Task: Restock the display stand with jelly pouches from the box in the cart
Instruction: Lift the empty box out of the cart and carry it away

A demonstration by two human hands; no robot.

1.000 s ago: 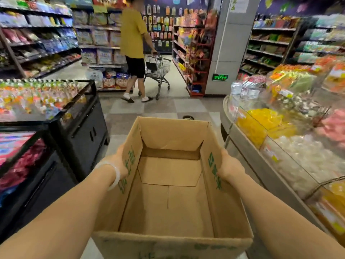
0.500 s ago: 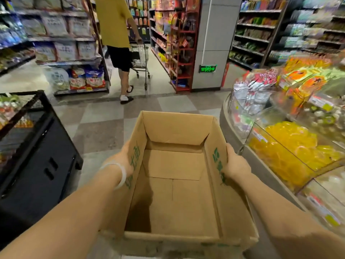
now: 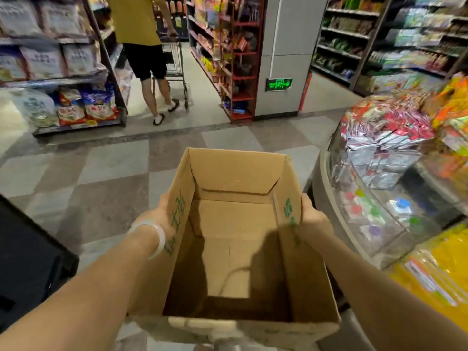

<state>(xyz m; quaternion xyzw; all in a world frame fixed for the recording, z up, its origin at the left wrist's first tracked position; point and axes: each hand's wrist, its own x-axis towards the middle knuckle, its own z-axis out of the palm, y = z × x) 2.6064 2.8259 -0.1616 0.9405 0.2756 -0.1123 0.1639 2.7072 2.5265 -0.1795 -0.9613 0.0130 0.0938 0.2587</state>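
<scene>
- Head view: brown cardboard box (image 3: 243,224) held up over the checkered floor (image 3: 101,178), top open, nothing inside but shadow.
- Left hand (image 3: 166,214) pressed on the left wall of the box, white bangle (image 3: 154,236) on that wrist; fingers hidden behind the wall, so cannot tell how they curl.
- Right hand (image 3: 312,216) wrapped on the right wall of the box, thumb at the top edge.
- Round display stand (image 3: 329,198) just beside the box on the right, with clear bins.
- Silver and red pouches (image 3: 385,138) piled in the far bin, yellow jelly packs (image 3: 435,269) in the near bin.
- Far ahead, a person in a yellow shirt (image 3: 136,19) with a shopping cart (image 3: 174,62), between tall shelves.
- Black stand (image 3: 27,262) at the left edge.
- Green exit sign (image 3: 278,84) low on the grey pillar.
</scene>
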